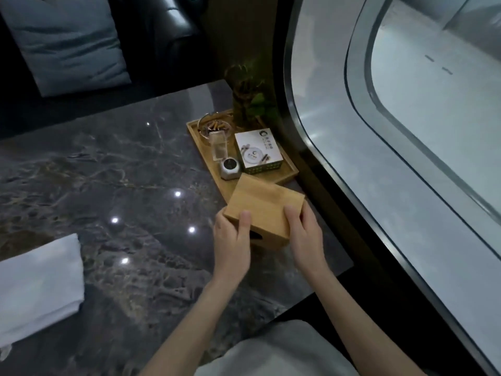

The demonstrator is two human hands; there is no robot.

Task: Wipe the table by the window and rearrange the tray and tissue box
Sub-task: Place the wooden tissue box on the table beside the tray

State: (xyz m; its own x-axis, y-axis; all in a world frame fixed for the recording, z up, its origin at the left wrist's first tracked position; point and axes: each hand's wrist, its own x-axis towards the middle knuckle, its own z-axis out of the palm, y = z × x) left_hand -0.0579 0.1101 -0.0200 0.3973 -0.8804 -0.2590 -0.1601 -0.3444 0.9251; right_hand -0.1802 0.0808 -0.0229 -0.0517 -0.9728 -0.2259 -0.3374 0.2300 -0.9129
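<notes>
Two hands — left [233, 237], right [305, 232] — clamp one blocky wooden box [264, 210], seemingly touching one wooden tray [287, 176]; one folded white cloth [40, 289] lies apart.

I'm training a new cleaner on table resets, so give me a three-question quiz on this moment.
1. True or false: both hands grip the wooden tissue box.
2. What lies folded at the table's left edge? A) white cloth B) newspaper C) menu
3. Fill in: the ashtray sits on the wooden ____.

Key:
1. True: the left hand and the right hand hold it from either side, at the near end of the tray.
2. A, the white cloth on the marble table.
3. tray.
</notes>
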